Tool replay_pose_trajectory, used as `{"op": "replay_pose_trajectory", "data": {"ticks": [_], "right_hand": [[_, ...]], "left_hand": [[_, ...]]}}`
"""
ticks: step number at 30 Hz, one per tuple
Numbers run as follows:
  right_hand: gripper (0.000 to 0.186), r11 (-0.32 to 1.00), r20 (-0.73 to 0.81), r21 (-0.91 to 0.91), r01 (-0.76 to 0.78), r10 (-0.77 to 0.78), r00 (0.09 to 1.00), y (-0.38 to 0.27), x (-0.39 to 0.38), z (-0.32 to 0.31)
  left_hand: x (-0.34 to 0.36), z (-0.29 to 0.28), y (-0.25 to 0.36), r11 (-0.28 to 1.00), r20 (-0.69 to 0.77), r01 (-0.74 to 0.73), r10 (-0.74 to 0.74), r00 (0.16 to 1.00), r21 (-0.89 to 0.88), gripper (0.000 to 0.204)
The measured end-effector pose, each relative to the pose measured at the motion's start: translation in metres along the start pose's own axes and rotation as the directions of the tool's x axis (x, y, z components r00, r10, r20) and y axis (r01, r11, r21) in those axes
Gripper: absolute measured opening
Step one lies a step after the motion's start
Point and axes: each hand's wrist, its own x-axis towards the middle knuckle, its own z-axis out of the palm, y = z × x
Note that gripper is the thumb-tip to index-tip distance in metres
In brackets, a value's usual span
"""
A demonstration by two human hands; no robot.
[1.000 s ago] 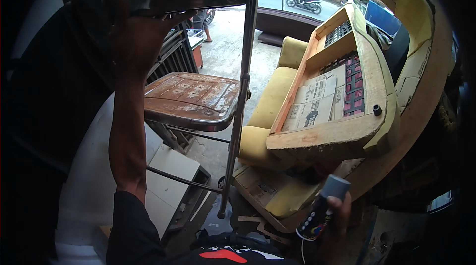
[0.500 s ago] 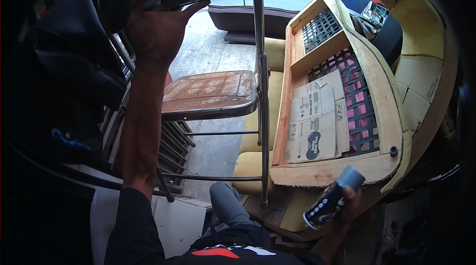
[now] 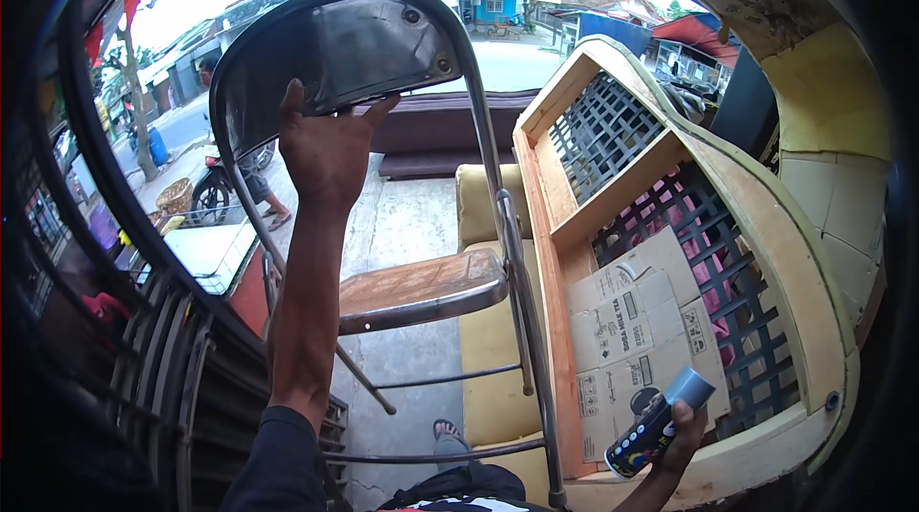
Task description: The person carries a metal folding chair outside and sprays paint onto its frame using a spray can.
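My left hand (image 3: 324, 156) grips the lower edge of the dark metal backrest (image 3: 369, 38) of a folding chair, thumb and fingers against it. The chair's rusty brown seat (image 3: 421, 287) is below, beside my forearm, on a tubular frame whose bars run down past the bottom of the view. My right hand (image 3: 684, 435) is wrapped round a black spray can (image 3: 639, 440) with a grey-blue cap, held at the lower right, tilted, in front of a wooden sofa frame (image 3: 565, 416) with dark webbing and cardboard sheets (image 3: 622, 311).
A yellow sofa (image 3: 483, 359) lies behind the chair, and a dark purple cushioned piece (image 3: 421, 129) beyond. Metal bars (image 3: 182, 378) line the left, by a white-topped cart (image 3: 201, 254). A person (image 3: 258, 187) is near a motorbike at the street. Upholstered padding (image 3: 814, 91) rises at right.
The view has tilted up toward the street. The chair, held by my left hand, appears lower and further right, its whole backrest showing. My right hand with the can has moved right and down.
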Motion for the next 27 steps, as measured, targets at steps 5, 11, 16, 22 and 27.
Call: {"op": "replay_pose_trajectory", "data": {"ticks": [5, 11, 16, 22, 27], "right_hand": [[0.057, 0.974, -0.022, -0.191, -0.123, 0.121, 0.992, 0.101, 0.079, 0.152], [0.060, 0.928, -0.419, 0.373, 0.000, 0.169, 0.892, 0.070, 0.178, 0.373], [0.052, 0.985, 0.289, -0.165, -0.049, 0.096, 0.953, 0.177, 0.227, 0.540], [0.052, 0.946, -0.089, 0.160, -0.282, 0.298, 0.950, 0.277, 0.328, 0.704], [0.057, 0.841, -0.320, 0.540, -0.023, 0.231, 0.919, 0.324, 0.456, 0.803]], "left_hand": [[0.091, -0.149, -0.052, 1.000, 0.044, 0.020, -0.019, 0.999, -0.025, 0.072], [0.210, -0.305, -0.042, 0.998, 0.096, -0.048, 0.052, 0.994, -0.043, 0.069], [0.352, -0.404, -0.037, 0.986, 0.291, -0.146, 0.117, 0.950, 0.081, 0.082], [0.539, -0.508, -0.101, 0.926, 0.320, -0.293, 0.210, 0.924, 0.236, 0.087], [0.689, -0.636, -0.189, 0.897, 0.300, -0.247, 0.137, 0.944, 0.367, 0.083]]}}
